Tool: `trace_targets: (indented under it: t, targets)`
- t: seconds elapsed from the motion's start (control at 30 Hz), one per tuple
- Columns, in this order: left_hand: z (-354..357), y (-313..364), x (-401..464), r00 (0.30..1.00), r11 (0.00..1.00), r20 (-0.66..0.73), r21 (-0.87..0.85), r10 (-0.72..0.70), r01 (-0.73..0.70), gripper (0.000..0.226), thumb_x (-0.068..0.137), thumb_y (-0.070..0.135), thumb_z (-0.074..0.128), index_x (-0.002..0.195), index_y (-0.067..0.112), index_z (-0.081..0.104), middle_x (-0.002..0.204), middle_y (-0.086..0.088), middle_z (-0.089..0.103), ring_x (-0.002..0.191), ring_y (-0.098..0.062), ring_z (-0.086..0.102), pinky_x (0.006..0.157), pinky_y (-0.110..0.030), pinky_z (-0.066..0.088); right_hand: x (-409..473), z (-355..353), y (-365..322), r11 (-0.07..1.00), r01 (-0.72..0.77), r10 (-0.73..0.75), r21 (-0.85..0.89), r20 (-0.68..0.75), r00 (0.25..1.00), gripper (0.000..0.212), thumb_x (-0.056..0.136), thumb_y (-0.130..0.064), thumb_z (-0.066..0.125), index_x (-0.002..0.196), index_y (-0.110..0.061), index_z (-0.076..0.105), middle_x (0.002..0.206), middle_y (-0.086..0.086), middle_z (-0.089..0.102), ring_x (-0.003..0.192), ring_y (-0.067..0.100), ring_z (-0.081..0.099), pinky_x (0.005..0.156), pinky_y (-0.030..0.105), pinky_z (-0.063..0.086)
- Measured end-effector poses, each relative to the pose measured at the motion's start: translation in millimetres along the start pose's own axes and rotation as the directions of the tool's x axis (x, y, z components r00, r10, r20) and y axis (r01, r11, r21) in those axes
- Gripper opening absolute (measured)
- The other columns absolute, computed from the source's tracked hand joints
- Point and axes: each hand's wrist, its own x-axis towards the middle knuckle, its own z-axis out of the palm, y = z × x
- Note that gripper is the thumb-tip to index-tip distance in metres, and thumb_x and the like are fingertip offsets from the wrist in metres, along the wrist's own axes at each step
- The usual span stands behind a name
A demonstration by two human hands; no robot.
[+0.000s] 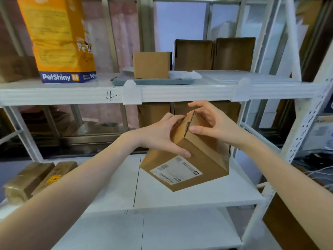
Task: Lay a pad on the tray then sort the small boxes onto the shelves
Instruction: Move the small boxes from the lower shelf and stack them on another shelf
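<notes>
item: small cardboard box (187,156), labelled, held tilted above the middle shelf (180,195). left hand (158,136) grips its left side; right hand (209,123) pinches the top flap edge. step, judged: sorting boxes; flap likely being closed. next calls for a level hold and a free spot. far: upper shelf (180,92), grey tray (153,81) with white pad (185,75), one box (151,64) on it; orange bag (61,40) left.
</notes>
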Motion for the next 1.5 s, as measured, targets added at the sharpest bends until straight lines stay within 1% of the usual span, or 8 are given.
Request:
trace_targets:
  t: [0.1,0.2,0.4,0.57,0.77,1.2,1.37,1.5]
  targets:
    - [-19,22,7,0.998,1.000,-0.055,-0.020,0.003,-0.004,0.102,0.065,0.057,0.076,0.144,0.036,0.015,0.128,0.010,0.030,0.120,-0.010,0.039,0.102,-0.032,0.039,-10,-20,-10,0.995,-0.028,0.034,-0.091,0.064,0.997,0.091,0.063,-0.070,0.065,0.139,-0.043,0.022,0.133,-0.013,0.040,0.119,-0.005,0.042,0.091,0.015,0.041]
    - [-36,39,15,0.995,1.000,-0.093,0.013,0.024,-0.023,0.101,0.060,0.064,0.072,0.142,0.039,0.018,0.127,0.011,0.032,0.120,-0.012,0.040,0.101,-0.034,0.040,-19,-42,-16,0.992,-0.069,0.084,-0.101,0.146,0.986,0.105,0.062,-0.060,0.068,0.144,-0.046,0.004,0.137,-0.019,0.024,0.118,-0.003,0.038,0.085,0.011,0.042]
    - [-61,75,31,0.944,0.979,-0.258,0.056,0.203,-0.195,0.086,0.067,0.062,0.068,0.141,0.037,0.032,0.131,0.017,0.038,0.122,-0.002,0.040,0.104,-0.028,0.035,-29,-79,-26,0.989,-0.032,0.027,-0.146,-0.038,0.999,0.094,0.061,-0.057,0.073,0.134,-0.061,0.015,0.133,-0.018,0.033,0.120,0.006,0.041,0.094,0.024,0.046]
    - [-87,107,43,0.722,0.876,-0.502,0.343,0.476,-0.339,0.078,0.074,0.062,0.063,0.141,0.034,0.034,0.143,0.008,0.035,0.127,-0.002,0.032,0.101,-0.020,0.027,-29,-106,-35,0.986,0.027,-0.080,-0.165,-0.329,0.941,0.087,0.059,-0.060,0.070,0.131,-0.057,0.021,0.128,-0.017,0.035,0.120,0.012,0.043,0.099,0.042,0.046]
    - [-113,114,64,0.476,0.821,-0.673,0.512,0.566,-0.252,0.069,0.087,0.053,0.049,0.145,0.021,0.029,0.154,0.000,0.026,0.140,-0.017,0.028,0.114,-0.042,0.027,-15,-127,-48,0.974,0.051,-0.182,-0.223,-0.622,0.762,0.092,0.058,-0.061,0.069,0.136,-0.041,0.024,0.137,-0.006,0.032,0.123,0.016,0.040,0.101,0.043,0.042]
    - [-125,49,87,0.584,0.920,-0.718,0.361,0.379,-0.152,0.085,0.084,0.042,0.061,0.150,0.022,0.011,0.160,0.001,0.007,0.146,-0.017,0.014,0.118,-0.045,0.019,32,-126,-48,0.973,0.049,-0.194,-0.224,-0.690,0.697,0.089,0.070,-0.043,0.077,0.140,-0.031,0.023,0.133,-0.004,0.033,0.114,0.007,0.038,0.090,0.023,0.039]
    - [-122,44,53,0.526,0.901,-0.745,0.420,0.410,-0.108,0.092,0.078,0.063,0.055,0.150,0.026,0.012,0.159,0.003,0.010,0.144,-0.009,0.009,0.119,-0.051,0.007,33,-115,-40,0.983,0.114,-0.175,-0.145,-0.540,0.823,0.087,0.063,-0.058,0.065,0.137,-0.035,0.023,0.130,-0.007,0.037,0.119,0.015,0.045,0.091,0.028,0.046]
    - [-108,47,19,0.655,0.914,-0.670,0.398,0.349,-0.079,0.099,0.071,0.072,0.056,0.148,0.035,0.006,0.157,0.011,0.017,0.137,-0.002,0.020,0.112,-0.036,0.019,21,-92,-23,0.984,0.141,-0.168,-0.108,-0.308,0.936,0.079,0.064,-0.058,0.063,0.132,-0.045,0.024,0.126,-0.013,0.041,0.114,0.011,0.049,0.088,0.028,0.050]
